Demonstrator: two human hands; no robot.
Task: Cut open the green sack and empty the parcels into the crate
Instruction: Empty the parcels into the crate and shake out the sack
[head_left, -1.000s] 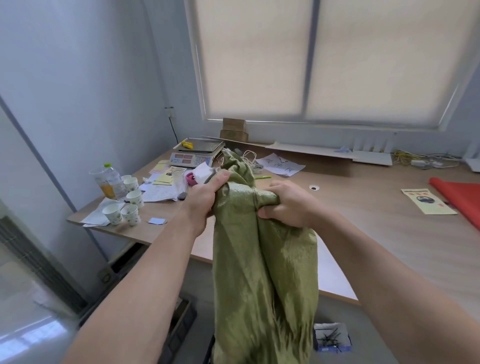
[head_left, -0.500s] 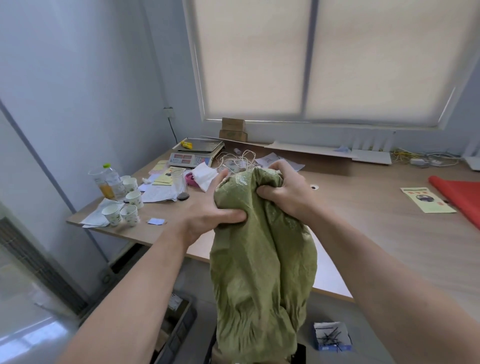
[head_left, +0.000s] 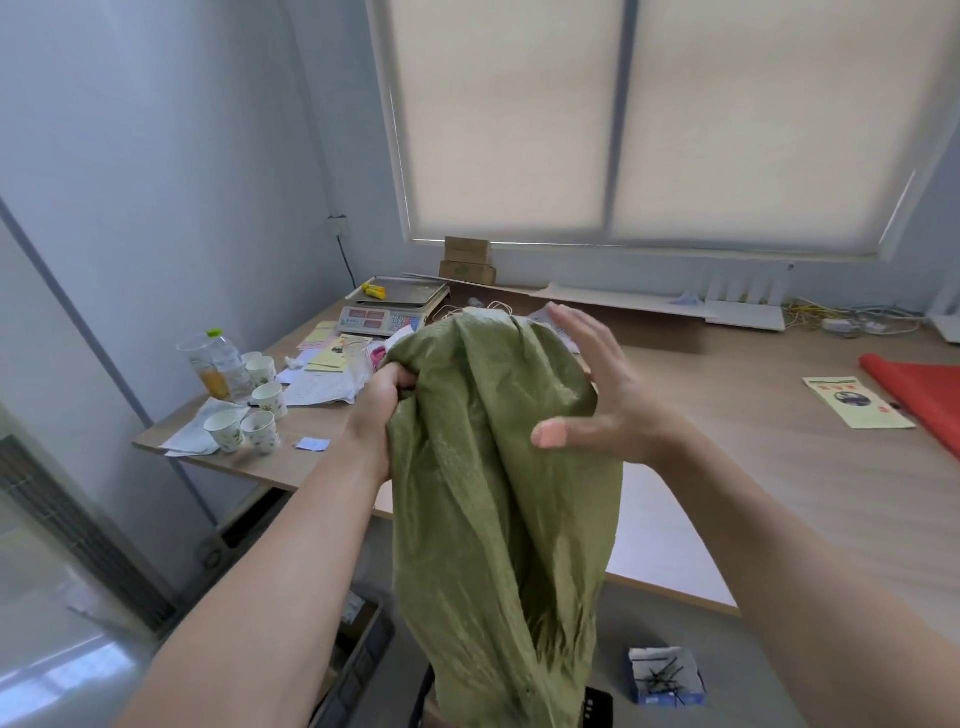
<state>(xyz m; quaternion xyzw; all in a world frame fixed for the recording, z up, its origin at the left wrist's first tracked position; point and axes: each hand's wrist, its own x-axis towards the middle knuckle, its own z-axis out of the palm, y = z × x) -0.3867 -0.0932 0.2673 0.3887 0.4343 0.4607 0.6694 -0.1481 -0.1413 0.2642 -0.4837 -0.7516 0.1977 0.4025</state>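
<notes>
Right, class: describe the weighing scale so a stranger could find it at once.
Start at the wooden desk under the window blind and go to its far left corner. The weighing scale sits there, beyond the paper cups. Only it has a steel tray and red displays.

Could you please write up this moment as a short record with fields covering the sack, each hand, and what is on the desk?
sack: green woven sack, held up in front of the desk, hanging down
left hand: left hand shut on the sack's upper left
right hand: right hand open, fingers spread beside the sack's top
desk: weighing scale, paper cups, bottle, leaflet, red sheet
crate: dark crate on the floor, lower left, partly hidden
</notes>
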